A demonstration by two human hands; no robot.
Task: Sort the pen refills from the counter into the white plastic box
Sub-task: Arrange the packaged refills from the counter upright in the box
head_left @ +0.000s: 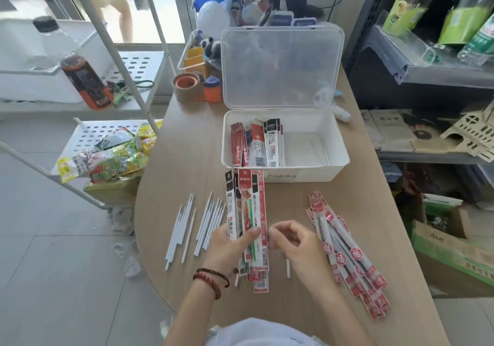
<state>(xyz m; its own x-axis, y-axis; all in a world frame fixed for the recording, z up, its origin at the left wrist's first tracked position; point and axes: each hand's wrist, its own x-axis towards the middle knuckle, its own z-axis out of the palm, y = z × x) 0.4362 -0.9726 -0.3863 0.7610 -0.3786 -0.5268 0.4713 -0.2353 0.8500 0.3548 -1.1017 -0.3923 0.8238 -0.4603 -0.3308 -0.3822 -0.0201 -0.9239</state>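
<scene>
Wooden counter (187,158): M&G refill packets (246,206), 福 sleeves (344,254).

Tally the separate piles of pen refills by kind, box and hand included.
Bare white piles on the counter: 2
Faint bare white refills in the white plastic box: 1
Red-packaged pile on the counter: 1
Packaged bundle gripped by the left hand: 1
Packaged stack in the box: 1
Total: 6
Single strays uncounted.
</scene>
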